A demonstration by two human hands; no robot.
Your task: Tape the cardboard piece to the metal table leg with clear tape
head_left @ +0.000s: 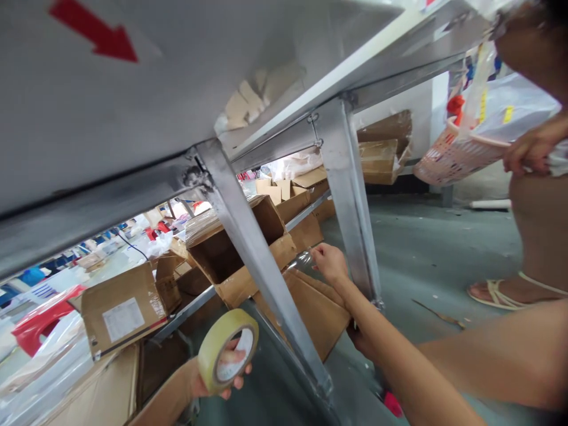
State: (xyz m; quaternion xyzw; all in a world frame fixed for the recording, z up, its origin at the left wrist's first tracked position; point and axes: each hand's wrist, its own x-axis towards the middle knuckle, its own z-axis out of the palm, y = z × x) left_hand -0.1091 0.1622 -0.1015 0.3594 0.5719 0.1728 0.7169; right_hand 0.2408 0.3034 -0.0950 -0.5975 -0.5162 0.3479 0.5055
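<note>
— Left hand (pixel 222 378)?
— Low and near, fingers curling through the core of a tape roll (pixel 228 357), gripping it fully. Clear tape (pixel 298 261) is stretching from the roll up toward the right hand.
— Right hand (pixel 329 263)?
— Farther in, between the two metal table legs (pixel 350 195), fingertips pinching the tape end closed, just above a flat cardboard box (pixel 310 310) that is sitting on the floor.
— Around it?
— Grey table underside (pixel 133 118) is looming overhead, open cartons (pixel 239 242) are piling up on the left. At far right another person's hand (pixel 530 151) is gripping a pink basket (pixel 452 157).
</note>
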